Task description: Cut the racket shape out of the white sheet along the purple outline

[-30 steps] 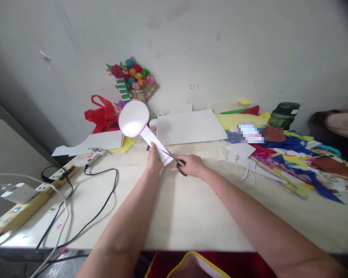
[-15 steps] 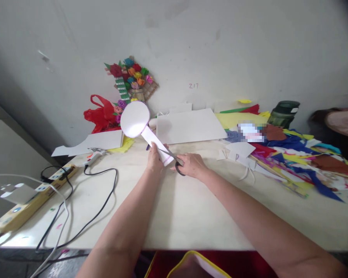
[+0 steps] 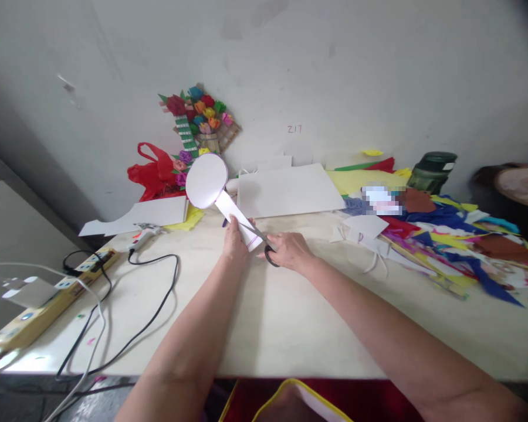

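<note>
A white paper cutout (image 3: 207, 180) with a round head and a straight strip below it is tilted above the middle of the table. My left hand (image 3: 234, 241) is closed on the strip, thumb on top. Purple outline marks run along the cutout's edge and across the strip's lower end. My right hand (image 3: 288, 251) is closed around the black handles of a pair of scissors (image 3: 270, 256). The blades point up and left and lie against the strip, close to my left thumb. How far the blades are apart I cannot tell.
White sheets (image 3: 290, 190) lie at the back of the table. A pile of coloured scraps (image 3: 457, 234) and a dark green bottle (image 3: 432, 173) are on the right. On the left are a power strip (image 3: 61, 302), a glue gun (image 3: 143, 237), cables, and a red bag (image 3: 154, 170). Paper flowers (image 3: 205, 111) stand behind.
The cutout's round head has shifted very slightly to the right. Both hands keep nearly the same place, and the scissors stay at the strip.
</note>
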